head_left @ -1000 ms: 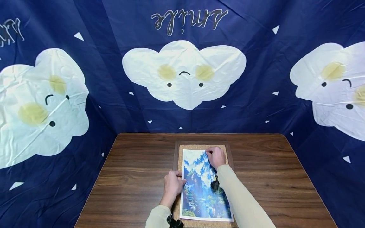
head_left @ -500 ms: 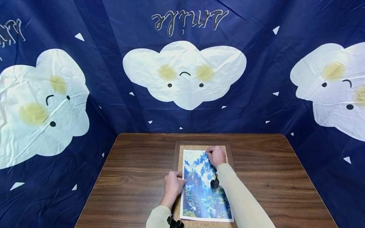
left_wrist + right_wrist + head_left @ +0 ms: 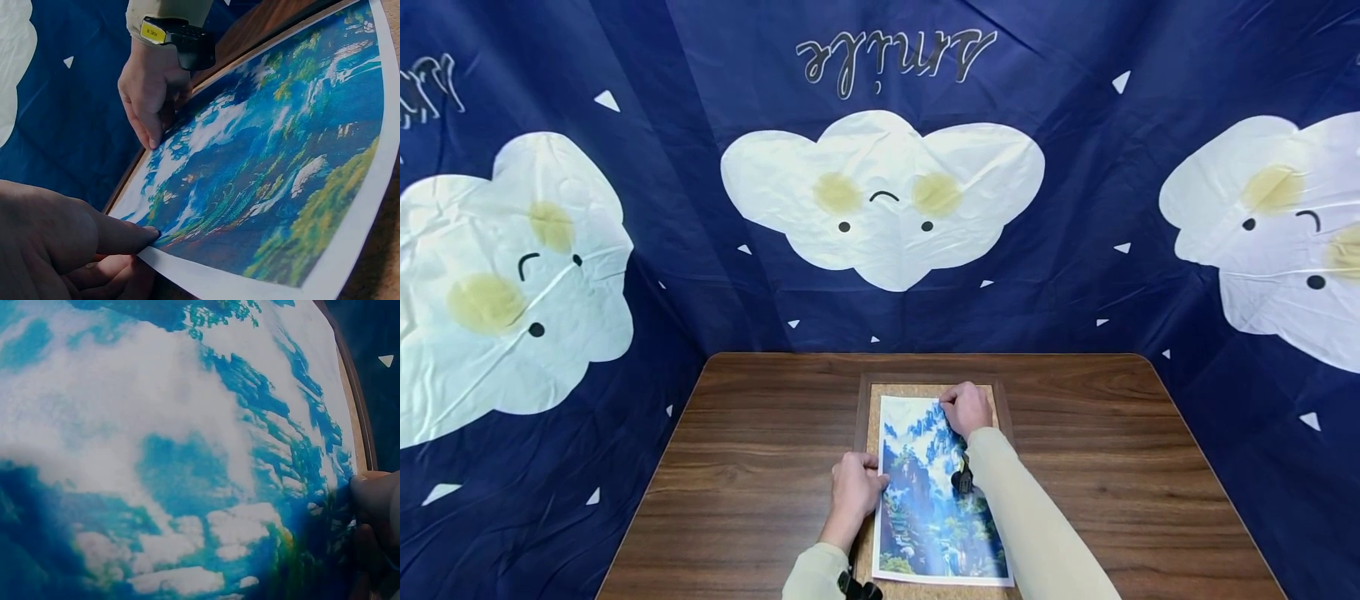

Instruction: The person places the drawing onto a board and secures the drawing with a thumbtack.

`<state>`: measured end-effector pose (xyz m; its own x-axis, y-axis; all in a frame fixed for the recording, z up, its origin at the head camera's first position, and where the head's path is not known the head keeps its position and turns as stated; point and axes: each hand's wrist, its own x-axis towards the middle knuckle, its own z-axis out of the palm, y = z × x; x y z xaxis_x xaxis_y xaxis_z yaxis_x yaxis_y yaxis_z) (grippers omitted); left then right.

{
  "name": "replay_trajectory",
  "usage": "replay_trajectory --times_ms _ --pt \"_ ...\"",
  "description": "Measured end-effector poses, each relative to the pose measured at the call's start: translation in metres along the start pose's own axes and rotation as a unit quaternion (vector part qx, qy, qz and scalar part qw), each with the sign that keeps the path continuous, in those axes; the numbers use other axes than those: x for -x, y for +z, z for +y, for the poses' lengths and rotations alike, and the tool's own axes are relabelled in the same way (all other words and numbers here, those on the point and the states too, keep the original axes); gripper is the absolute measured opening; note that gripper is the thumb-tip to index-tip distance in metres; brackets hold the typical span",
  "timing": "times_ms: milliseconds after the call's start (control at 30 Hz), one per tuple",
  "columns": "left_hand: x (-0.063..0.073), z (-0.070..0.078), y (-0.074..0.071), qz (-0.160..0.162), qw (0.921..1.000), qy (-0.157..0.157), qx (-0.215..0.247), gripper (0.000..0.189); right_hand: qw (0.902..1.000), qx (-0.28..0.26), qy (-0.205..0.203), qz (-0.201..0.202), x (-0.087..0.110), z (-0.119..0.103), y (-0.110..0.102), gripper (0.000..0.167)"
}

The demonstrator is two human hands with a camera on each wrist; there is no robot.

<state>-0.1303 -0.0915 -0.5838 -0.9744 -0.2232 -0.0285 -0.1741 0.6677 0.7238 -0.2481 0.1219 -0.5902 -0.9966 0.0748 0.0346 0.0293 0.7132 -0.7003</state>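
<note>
A printed landscape picture of blue mountains and trees lies over a wood-framed cork board. My left hand pinches the picture's left edge. In the left wrist view the left thumb lies on the print with the fingers curled beneath the edge, and the near part of the sheet bows up. At the picture's top edge, toward the right corner, my right hand pinches with thumb and fingertips. Whether a small item sits between those fingertips is hidden. The right wrist view shows that thumb at the sheet's edge.
The board rests on a brown wood-grain table. Behind and on both sides hangs a dark blue curtain with white clouds. A black wrist device on the right sleeve covers a bit of the print.
</note>
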Motion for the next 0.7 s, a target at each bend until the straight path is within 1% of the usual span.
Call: replay_trajectory --times_ms 200,467,700 --pt "0.0004 -0.0003 -0.0001 0.002 1.0000 0.001 -0.002 0.019 0.9999 -0.001 0.010 -0.003 -0.0022 -0.0023 -0.0023 0.012" --pt "0.0006 -0.0011 0.0000 0.000 1.0000 0.005 0.001 0.018 0.9997 -0.003 0.024 -0.006 -0.0037 -0.0018 -0.0016 0.011" --pt "0.0000 -0.0027 0.0007 -0.002 1.0000 0.007 0.005 0.018 0.9990 -0.016 0.041 -0.005 -0.0044 -0.0048 -0.0025 0.009"
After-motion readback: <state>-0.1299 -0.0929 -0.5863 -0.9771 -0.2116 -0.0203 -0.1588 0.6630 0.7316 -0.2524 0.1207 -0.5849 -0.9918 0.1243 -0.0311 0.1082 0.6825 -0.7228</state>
